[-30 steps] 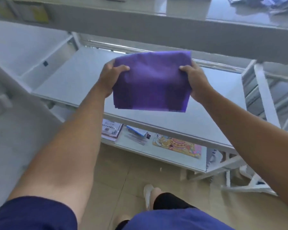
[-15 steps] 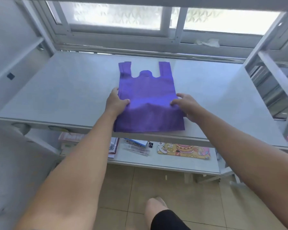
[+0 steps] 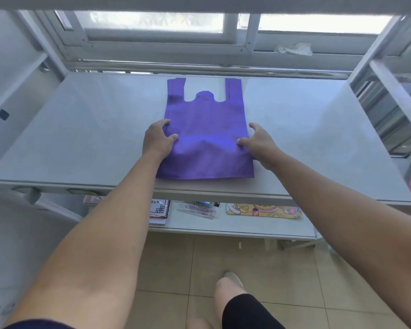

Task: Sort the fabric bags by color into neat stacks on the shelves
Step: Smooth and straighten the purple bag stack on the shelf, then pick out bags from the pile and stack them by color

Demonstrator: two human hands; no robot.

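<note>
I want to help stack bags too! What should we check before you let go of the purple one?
1. The purple bag is fully on the shelf, not overhanging the front: ok.
2. Its handles are straight and point toward the window: ok.
3. Fabric is smooth: not ok, it bulges between the hands.
4. Both hands steady it: ok. The left hand holds the left edge and the right hand presses its thumb on the right edge.
5. More purple bags are underneath: cannot tell.
</note>
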